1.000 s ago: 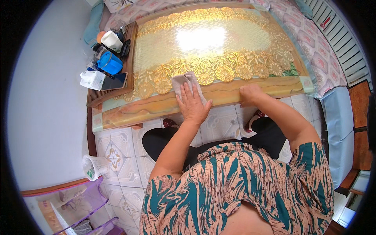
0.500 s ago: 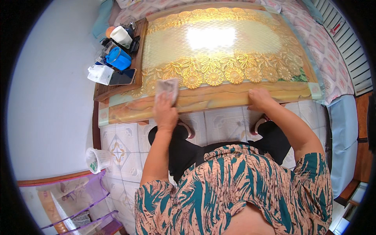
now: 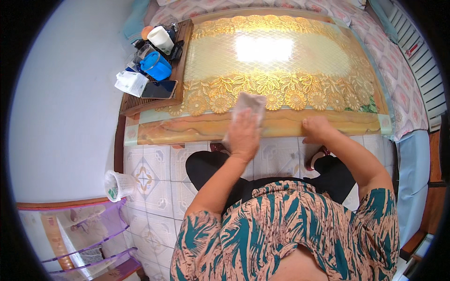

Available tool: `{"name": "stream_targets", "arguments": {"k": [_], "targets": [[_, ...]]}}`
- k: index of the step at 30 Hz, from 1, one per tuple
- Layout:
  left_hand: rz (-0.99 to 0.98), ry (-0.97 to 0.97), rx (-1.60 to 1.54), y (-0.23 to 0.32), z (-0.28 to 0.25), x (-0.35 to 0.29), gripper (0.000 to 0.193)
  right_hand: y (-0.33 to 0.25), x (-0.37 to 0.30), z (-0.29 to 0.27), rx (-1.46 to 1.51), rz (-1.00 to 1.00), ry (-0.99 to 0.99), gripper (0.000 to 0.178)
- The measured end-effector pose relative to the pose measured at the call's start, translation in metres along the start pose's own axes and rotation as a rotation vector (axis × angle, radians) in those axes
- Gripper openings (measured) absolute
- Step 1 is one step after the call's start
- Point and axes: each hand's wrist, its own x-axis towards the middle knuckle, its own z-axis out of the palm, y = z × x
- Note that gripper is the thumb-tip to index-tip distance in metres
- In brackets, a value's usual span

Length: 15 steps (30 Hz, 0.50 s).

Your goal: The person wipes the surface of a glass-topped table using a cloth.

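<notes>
My left hand [image 3: 244,133] presses a pale folded cloth [image 3: 253,101] flat on the front border of the table [image 3: 187,127]. The hand is slightly blurred, and the cloth sticks out past the fingertips. At the table's front edge, right of the middle, my right hand [image 3: 318,129] has its fingers curled round the edge. Under a glossy clear cover, the tabletop shows a gold flower-patterned mat [image 3: 220,100] and a marbled border. A bright light reflects off its middle.
A brown slatted tray [image 3: 180,75] on the table's left holds a blue cup [image 3: 156,66], a white cup [image 3: 161,40], a phone [image 3: 159,89] and a white tissue pack [image 3: 131,83]. Patterned seating [image 3: 403,89] borders the right side. A white basket [image 3: 119,185] stands on the tiled floor.
My left hand has slid the cloth to the right along the table's front border. My right hand stays at the front edge. The whole view has shifted slightly.
</notes>
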Motion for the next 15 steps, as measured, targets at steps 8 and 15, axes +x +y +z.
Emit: {"name": "stream_targets", "arguments": {"k": [8, 15], "targets": [[0.037, 0.013, 0.071, -0.023, 0.034, 0.057, 0.042, -0.001, -0.001, 0.009, -0.025, -0.009, 0.076, 0.053], [-0.304, 0.002, 0.239, -0.145, -0.006, 0.041, 0.044, -0.005, -0.010, 0.001, -0.023, -0.017, 0.126, 0.041]]}}
